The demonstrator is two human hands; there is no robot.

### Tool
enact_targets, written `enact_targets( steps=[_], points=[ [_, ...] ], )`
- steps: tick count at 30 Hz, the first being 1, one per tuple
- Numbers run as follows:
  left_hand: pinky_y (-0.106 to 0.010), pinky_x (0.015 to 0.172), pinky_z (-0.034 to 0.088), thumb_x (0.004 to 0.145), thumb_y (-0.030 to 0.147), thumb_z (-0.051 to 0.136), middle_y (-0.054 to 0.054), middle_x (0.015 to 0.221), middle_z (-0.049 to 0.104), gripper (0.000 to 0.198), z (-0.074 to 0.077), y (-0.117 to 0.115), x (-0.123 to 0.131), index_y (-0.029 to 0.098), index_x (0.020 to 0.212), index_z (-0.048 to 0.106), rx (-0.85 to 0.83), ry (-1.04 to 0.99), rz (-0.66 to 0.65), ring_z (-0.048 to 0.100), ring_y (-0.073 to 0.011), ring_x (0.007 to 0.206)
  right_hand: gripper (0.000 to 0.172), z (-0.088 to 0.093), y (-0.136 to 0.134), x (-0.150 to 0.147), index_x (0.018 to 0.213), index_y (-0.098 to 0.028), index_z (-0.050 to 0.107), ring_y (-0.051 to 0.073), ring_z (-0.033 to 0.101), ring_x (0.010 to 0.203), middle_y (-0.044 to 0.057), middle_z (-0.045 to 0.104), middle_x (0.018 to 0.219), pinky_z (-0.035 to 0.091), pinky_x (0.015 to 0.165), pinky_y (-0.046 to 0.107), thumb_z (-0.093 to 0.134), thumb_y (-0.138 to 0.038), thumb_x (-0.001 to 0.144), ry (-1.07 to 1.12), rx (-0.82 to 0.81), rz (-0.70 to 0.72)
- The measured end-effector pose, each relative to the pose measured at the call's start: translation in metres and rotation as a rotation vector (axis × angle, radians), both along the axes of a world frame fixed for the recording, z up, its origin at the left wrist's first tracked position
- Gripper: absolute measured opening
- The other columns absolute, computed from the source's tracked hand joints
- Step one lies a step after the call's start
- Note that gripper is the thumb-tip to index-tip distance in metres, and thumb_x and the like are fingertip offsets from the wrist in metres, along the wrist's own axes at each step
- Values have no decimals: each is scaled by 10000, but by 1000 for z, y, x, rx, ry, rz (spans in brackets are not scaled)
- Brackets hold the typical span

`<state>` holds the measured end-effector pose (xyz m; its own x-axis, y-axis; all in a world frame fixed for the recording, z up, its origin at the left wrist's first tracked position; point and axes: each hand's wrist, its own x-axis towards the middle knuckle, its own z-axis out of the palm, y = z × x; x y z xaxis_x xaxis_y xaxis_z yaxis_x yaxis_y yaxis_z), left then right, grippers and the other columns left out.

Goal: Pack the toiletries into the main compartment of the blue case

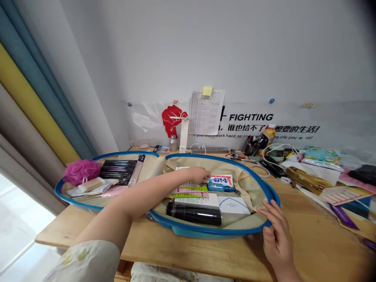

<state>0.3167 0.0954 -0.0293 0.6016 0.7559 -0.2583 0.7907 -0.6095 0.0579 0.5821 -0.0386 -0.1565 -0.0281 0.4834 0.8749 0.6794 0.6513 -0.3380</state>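
Basically, blue-and-white packet (221,182) lies in the right half of the open suitcase (217,234), toward the back right, long axis running left to right, about parallel to the suitcase's front rim; left end at the fingers of the left hand (197,175), right end toward the rim.

Same half: green-and-pink packet (192,192), also crosswise, on a white box (197,200); second white box (233,206) to the right; glossy black cylinder (194,214) along the front rim, also crosswise. Left half: pink bath puff (82,171) at the far left, black flat pack (119,171) beside it, cotton swabs (91,185) in front.

Left grip: fingers curled, tips at the packet's left end; cannot tell whether they pinch it. Right hand (278,235): grip spread, fingers apart, at the suitcase's right front rim, holding nothing visible. Suitcase sits near the counter's (164,250) front edge; brown pencil case (307,180) toward the right edge.
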Motion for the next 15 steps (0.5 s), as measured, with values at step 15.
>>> enact_targets(
  steps=[15],
  points=[
    [-431, 895, 532, 935, 322, 592, -86, 1207, 611, 257, -31, 10, 6, 172, 1143, 615, 120, 175, -157, 608, -212, 1054, 386, 1, -2, 0, 1136, -209, 630, 340, 463, 1329, 140, 621, 1243, 407, 1036, 579, 381, -445, 959, -2, -15, -17]
  ],
)
